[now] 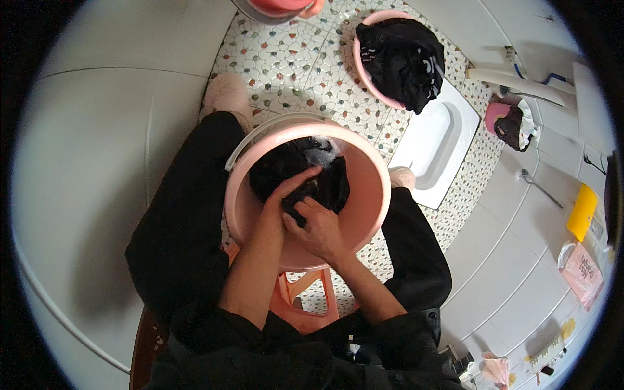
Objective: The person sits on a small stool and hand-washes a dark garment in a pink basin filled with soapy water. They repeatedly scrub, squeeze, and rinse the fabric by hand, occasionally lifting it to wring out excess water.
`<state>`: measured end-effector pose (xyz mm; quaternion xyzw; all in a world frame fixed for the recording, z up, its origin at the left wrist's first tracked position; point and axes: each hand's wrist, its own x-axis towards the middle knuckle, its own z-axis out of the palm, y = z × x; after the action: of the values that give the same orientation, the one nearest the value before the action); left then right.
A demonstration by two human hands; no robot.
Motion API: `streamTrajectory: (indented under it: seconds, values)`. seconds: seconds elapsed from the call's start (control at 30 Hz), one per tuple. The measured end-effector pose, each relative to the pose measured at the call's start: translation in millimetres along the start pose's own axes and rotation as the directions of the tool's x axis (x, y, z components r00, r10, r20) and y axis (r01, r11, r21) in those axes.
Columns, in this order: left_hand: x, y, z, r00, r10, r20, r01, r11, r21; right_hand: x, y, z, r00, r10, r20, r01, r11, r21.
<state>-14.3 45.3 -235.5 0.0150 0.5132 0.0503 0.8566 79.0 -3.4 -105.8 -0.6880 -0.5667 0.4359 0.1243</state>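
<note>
A wet black garment (270, 170) lies bunched in a pink bucket (372, 195), with suds and cloudy water (322, 155) beside it at the far side. My left hand (294, 186) is down in the bucket and holds a fold of the cloth; one digit stretches over the fabric and the others are mostly hidden. Just to its right, my right hand (316, 226) is closed, its curled fingers pressing on the near end of the same garment. The two hands are close together. The bucket stands between my knees on a pink plastic stool (315, 320).
Beyond the bucket, a pink basin (361, 62) heaped with black clothes (406, 62) stands by a white squat toilet (432, 146). Part of another basin (273, 8) shows at the top edge. A pink bin (499, 116) sits by the right wall; the left wall is close to my leg.
</note>
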Motion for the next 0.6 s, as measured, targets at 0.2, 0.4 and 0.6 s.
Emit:
streamTrajectory:
  seconds: [0.2,0.4,0.6]
  values:
    - [29,-45,-1,0.96,-0.079,-0.269,-0.085,0.831,-0.55,86,90,54,0.908,0.377,-0.181,-0.4,0.909,-0.117]
    - [95,-112,-73,0.981,0.116,-0.154,-0.169,0.901,-0.4,115,135,42,0.966,0.199,-0.163,-0.063,0.798,0.599]
    - [132,-151,-106,0.994,0.104,0.034,-0.024,0.514,-0.858,97,128,70,0.941,0.338,0.036,-0.317,0.835,0.449]
